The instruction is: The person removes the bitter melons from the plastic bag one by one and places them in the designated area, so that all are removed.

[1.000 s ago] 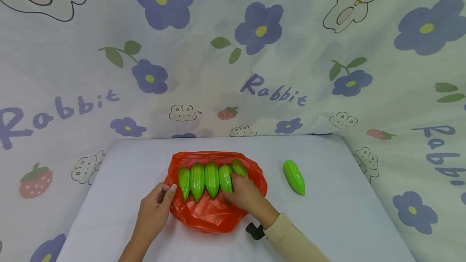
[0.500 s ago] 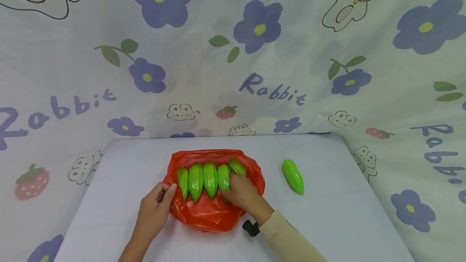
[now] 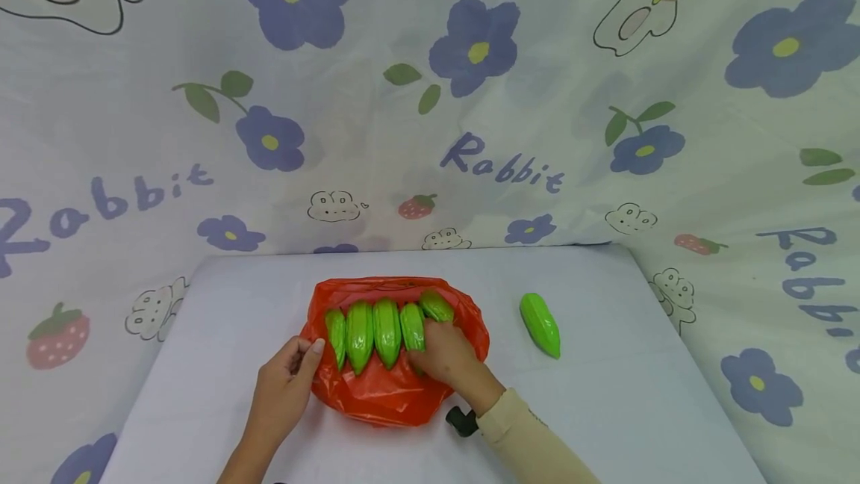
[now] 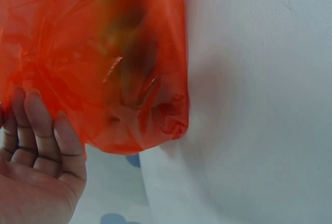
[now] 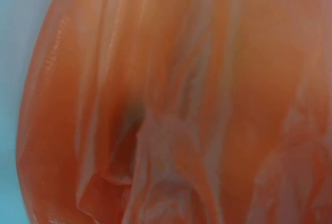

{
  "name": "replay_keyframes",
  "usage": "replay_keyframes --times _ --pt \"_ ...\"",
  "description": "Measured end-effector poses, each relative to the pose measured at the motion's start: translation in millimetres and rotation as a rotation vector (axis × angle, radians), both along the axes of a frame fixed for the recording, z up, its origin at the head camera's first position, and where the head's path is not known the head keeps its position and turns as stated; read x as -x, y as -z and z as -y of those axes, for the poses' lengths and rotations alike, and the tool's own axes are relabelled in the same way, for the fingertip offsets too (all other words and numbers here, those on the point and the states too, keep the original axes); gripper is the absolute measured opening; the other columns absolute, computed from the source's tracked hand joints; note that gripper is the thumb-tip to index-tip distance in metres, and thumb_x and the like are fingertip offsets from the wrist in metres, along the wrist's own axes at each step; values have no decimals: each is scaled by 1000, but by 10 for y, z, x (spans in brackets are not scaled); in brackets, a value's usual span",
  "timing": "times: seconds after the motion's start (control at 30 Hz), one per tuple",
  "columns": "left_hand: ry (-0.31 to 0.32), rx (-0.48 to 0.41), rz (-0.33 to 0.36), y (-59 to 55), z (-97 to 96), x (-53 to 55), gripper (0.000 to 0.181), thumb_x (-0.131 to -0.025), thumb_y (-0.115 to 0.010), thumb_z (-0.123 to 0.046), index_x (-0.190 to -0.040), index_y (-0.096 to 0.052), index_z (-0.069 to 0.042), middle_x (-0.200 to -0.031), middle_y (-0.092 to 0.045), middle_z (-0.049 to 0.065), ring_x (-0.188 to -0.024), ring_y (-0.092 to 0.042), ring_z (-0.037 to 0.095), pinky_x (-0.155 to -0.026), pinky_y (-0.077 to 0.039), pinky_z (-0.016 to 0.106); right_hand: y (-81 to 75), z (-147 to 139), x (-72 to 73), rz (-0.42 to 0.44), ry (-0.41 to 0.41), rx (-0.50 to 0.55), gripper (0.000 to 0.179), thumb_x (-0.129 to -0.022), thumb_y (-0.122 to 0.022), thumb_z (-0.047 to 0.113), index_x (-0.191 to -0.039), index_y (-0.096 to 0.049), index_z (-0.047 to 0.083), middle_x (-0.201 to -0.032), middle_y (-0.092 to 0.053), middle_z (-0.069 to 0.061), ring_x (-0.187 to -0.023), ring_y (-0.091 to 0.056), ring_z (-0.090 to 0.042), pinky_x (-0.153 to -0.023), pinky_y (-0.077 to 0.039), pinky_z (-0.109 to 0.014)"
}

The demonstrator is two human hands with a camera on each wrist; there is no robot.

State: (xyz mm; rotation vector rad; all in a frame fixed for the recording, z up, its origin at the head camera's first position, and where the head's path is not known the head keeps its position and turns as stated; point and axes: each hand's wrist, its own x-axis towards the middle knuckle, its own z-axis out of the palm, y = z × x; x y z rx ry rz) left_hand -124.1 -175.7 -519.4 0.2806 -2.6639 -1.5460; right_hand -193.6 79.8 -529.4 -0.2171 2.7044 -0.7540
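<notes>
A red plastic bag lies with its mouth spread wide in the head view. Inside it, several glossy green banana-shaped fruits stand side by side. My left hand pinches the bag's left edge between thumb and fingers; the left wrist view shows its fingers against the red film. My right hand reaches into the bag from the right, fingers curled over a fruit at that end, thumb beside the neighbouring one. The fingertips are hidden. Creased red film fills most of the right wrist view.
One more green banana-shaped fruit lies on the white table to the right of the bag. A black wrist camera shows under my right wrist. A cloth with printed flowers and rabbits hangs behind the table.
The head view has shifted slightly. My right hand and sleeve sit a touch farther left, still inside the bag; my left hand keeps its hold on the edge.
</notes>
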Motion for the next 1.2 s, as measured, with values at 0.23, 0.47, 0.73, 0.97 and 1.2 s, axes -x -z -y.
replay_keyframes --times 0.23,0.47,0.73,0.97,1.2 --pt "-2 7 -18 10 15 -3 37 -108 -56 -44 -97 -60 -9 -79 -57 6 -73 -54 19 -60 -48 25 -23 -63 66 24 18 74 38 -90 -81 22 -118 -62 3 -89 -62 -2 -77 -60 -19 -71 -60 -38" --pt "-7 24 -5 -8 26 -12 39 -108 -55 -46 -99 -60 -8 -81 -58 6 -76 -55 19 -62 -49 24 -54 -106 75 37 3 104 49 -92 -78 24 -129 -58 -1 -100 -64 -6 -85 -61 -20 -77 -60 -41" --pt "5 9 4 -21 14 -16 40 -108 -55 -47 -100 -59 -8 -81 -57 6 -76 -54 19 -61 -49 24 -91 -152 68 76 10 131 52 -94 -77 26 -133 -58 -1 -105 -65 -7 -89 -61 -21 -80 -61 -43" --pt "-12 20 -9 -10 14 -20 37 -109 -56 -44 -98 -60 -8 -80 -57 6 -74 -54 19 -61 -48 24 -120 -180 42 77 5 171 40 -94 -76 24 -125 -63 1 -97 -64 -4 -85 -61 -20 -78 -60 -42" --pt "-12 15 -8 -11 16 -20 37 -109 -56 -44 -99 -60 -8 -79 -56 6 -73 -53 18 -60 -48 24 -179 -190 7 44 6 183 48 -92 -79 25 -130 -63 1 -105 -67 -5 -90 -62 -20 -80 -61 -44"
